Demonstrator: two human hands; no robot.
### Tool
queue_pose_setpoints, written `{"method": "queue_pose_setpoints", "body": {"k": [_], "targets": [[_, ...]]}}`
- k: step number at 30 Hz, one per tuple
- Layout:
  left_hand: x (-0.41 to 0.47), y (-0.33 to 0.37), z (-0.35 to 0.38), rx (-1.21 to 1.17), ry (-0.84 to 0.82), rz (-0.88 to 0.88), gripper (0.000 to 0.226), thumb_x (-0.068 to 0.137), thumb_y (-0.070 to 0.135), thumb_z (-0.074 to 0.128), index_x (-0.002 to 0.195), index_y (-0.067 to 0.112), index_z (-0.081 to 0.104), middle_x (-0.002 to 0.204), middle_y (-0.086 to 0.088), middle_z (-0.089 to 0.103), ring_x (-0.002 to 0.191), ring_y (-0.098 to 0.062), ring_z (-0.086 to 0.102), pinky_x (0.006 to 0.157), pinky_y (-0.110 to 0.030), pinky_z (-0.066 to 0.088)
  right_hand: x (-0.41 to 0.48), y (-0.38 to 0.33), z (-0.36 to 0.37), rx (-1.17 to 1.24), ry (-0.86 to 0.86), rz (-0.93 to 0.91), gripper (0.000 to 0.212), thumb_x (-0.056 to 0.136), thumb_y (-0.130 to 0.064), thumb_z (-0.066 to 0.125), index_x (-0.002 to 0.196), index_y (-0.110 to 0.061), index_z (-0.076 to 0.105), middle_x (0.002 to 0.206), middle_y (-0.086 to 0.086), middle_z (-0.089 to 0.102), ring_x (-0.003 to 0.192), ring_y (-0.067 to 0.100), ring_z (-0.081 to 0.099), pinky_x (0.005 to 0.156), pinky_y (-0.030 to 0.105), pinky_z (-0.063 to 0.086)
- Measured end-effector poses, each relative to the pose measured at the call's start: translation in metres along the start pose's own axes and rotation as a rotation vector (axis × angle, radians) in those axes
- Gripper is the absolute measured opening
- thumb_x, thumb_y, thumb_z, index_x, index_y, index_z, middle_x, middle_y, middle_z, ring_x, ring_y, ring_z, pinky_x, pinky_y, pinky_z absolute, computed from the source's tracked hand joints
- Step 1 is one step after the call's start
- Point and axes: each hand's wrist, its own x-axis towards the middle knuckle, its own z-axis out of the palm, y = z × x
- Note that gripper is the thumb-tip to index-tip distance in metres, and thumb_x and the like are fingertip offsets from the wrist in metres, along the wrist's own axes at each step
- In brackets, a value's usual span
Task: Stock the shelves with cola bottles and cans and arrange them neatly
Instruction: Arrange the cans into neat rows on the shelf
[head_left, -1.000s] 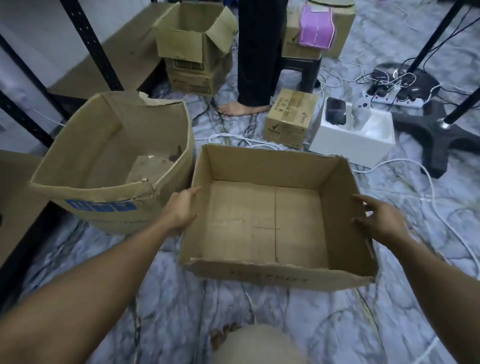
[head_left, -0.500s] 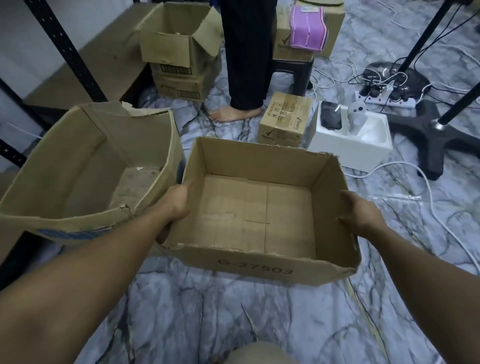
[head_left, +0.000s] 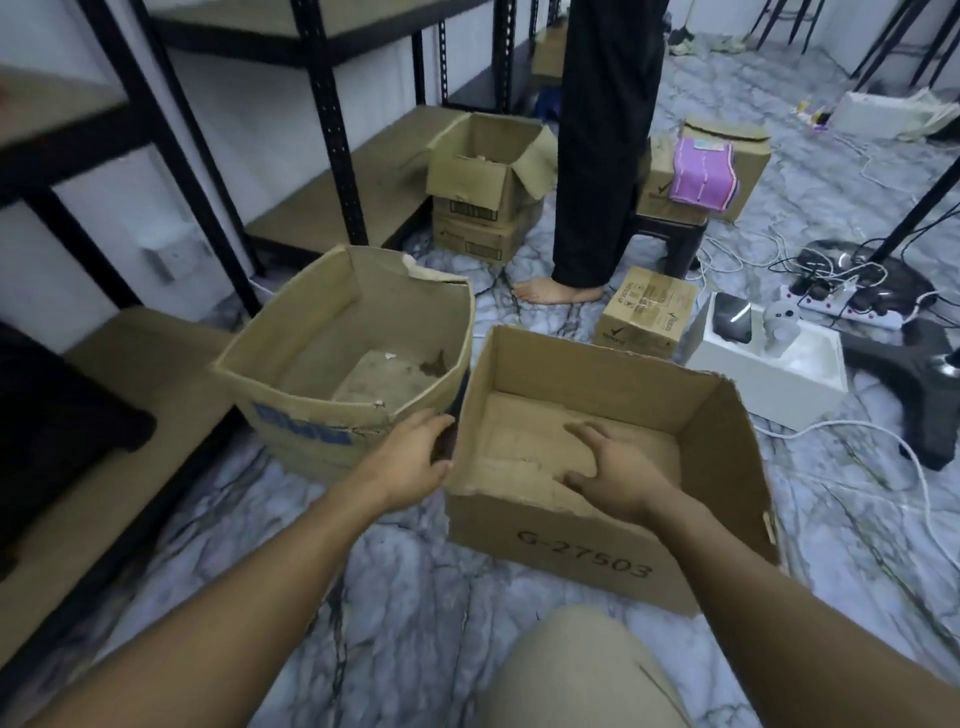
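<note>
No cola bottles or cans are in view. An empty open cardboard box marked G-27503 (head_left: 597, 556) sits on the marble-patterned floor in front of me. My left hand (head_left: 415, 460) grips its near left corner from outside. My right hand (head_left: 618, 467) reaches over the near wall into the box, palm down and fingers spread, holding nothing. A second, torn open box with blue print (head_left: 311, 431) stands just to the left, touching the first. Black metal shelves with brown boards (head_left: 332, 208) run along the left wall.
A barefoot person in black trousers (head_left: 597, 156) stands behind the boxes. Stacked cartons (head_left: 483, 192), a small carton (head_left: 644, 312), a white foam tray (head_left: 769, 379), a power strip with cables (head_left: 852, 309) and a black stand base (head_left: 914, 364) crowd the floor. My knee (head_left: 582, 670) is below.
My right hand let go of the box's right wall and moved inside the box. My left hand stayed at the left side. My view rose, showing the shelves.
</note>
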Motion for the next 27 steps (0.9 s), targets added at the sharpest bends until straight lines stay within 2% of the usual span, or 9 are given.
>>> {"method": "queue_pose_setpoints", "body": {"k": [3, 6, 8, 10, 14, 18, 23, 27], "targets": [[-0.051, -0.027, -0.016, -0.032, 0.046, -0.065, 0.064, 0.098, 0.032, 0.062, 0.154, 0.014, 0.036, 0.162, -0.009, 0.027, 0.149, -0.022, 0.025, 0.117, -0.025, 0.019, -0.008, -0.072, 0.003, -0.075, -0.040, -0.127, 0.076, 0.096, -0.050, 0.061, 0.159, -0.028, 0.025, 0.167, 0.006, 0.018, 0.149, 0.028, 0.029, 0.117, 0.035, 0.032], [-0.100, -0.061, -0.035, -0.061, 0.109, -0.144, 0.065, 0.099, 0.044, 0.057, 0.155, 0.018, 0.035, 0.165, -0.005, 0.021, 0.151, -0.020, 0.020, 0.119, -0.030, 0.019, -0.017, -0.144, 0.006, -0.148, -0.066, -0.232, 0.074, 0.097, -0.049, 0.059, 0.159, -0.024, 0.026, 0.166, 0.008, 0.022, 0.146, 0.028, 0.034, 0.110, 0.031, 0.034], [-0.128, -0.080, -0.055, -0.085, 0.167, -0.178, 0.065, 0.098, 0.048, 0.056, 0.154, 0.020, 0.037, 0.163, -0.004, 0.027, 0.149, -0.019, 0.025, 0.121, -0.033, 0.024, -0.020, -0.186, 0.006, -0.199, -0.055, -0.298, 0.074, 0.098, -0.054, 0.056, 0.158, -0.021, 0.029, 0.163, 0.009, 0.028, 0.143, 0.027, 0.038, 0.107, 0.030, 0.035], [-0.156, -0.101, -0.084, -0.101, 0.237, -0.208, 0.063, 0.098, 0.046, 0.057, 0.153, 0.020, 0.039, 0.160, -0.005, 0.032, 0.147, -0.019, 0.029, 0.119, -0.033, 0.027, -0.020, -0.232, 0.006, -0.197, -0.054, -0.368, 0.077, 0.097, -0.057, 0.055, 0.159, -0.022, 0.026, 0.165, 0.007, 0.023, 0.146, 0.028, 0.033, 0.113, 0.033, 0.033], [-0.201, -0.138, -0.154, -0.041, 0.410, -0.318, 0.064, 0.098, 0.048, 0.056, 0.154, 0.024, 0.036, 0.161, -0.004, 0.028, 0.148, -0.022, 0.028, 0.120, -0.037, 0.027, -0.004, -0.327, 0.000, -0.168, 0.001, -0.542, 0.078, 0.095, -0.059, 0.056, 0.159, -0.025, 0.026, 0.166, 0.005, 0.022, 0.149, 0.027, 0.028, 0.118, 0.038, 0.031], [-0.236, -0.160, -0.227, 0.092, 0.576, -0.411, 0.063, 0.098, 0.052, 0.052, 0.154, 0.026, 0.036, 0.162, -0.001, 0.025, 0.147, -0.021, 0.028, 0.120, -0.039, 0.028, 0.019, -0.412, -0.011, -0.125, 0.061, -0.714, 0.077, 0.095, -0.061, 0.054, 0.159, -0.027, 0.025, 0.166, 0.000, 0.021, 0.146, 0.024, 0.035, 0.114, 0.040, 0.038], [-0.256, -0.173, -0.298, 0.282, 0.789, -0.525, 0.056, 0.098, 0.046, 0.054, 0.147, 0.022, 0.044, 0.148, -0.004, 0.042, 0.137, -0.025, 0.040, 0.114, -0.042, 0.035, 0.055, -0.494, -0.031, -0.062, 0.140, -0.900, 0.076, 0.095, -0.058, 0.056, 0.158, -0.023, 0.030, 0.161, 0.004, 0.032, 0.145, 0.025, 0.035, 0.115, 0.045, 0.038], [-0.254, -0.204, -0.333, 0.278, 0.865, -0.655, 0.054, 0.096, 0.049, 0.055, 0.140, 0.018, 0.051, 0.142, -0.008, 0.046, 0.130, -0.030, 0.046, 0.108, -0.050, 0.042, 0.085, -0.543, -0.051, -0.020, 0.230, -0.976, 0.074, 0.095, -0.057, 0.057, 0.155, -0.020, 0.035, 0.157, 0.007, 0.038, 0.141, 0.027, 0.039, 0.113, 0.046, 0.039]]}}
